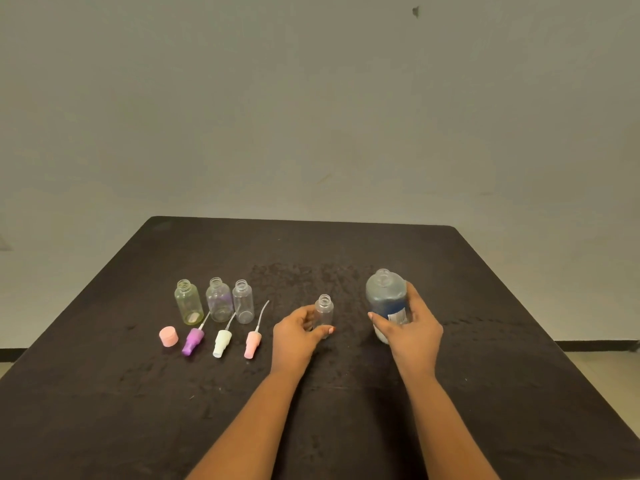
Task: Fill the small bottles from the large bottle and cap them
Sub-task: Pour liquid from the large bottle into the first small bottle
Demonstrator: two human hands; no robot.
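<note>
Now the left grip (300, 330) held a small bottle (325, 310) upright near the middle of the counter (346, 244); just to its right, the right grip (414, 329) clasped the large bottle (385, 293), upright, uncapped.

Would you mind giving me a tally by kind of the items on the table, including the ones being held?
Small bottles: 4
Large bottle: 1
Spray tops: 3
Round pink cap: 1
Total: 9
</note>
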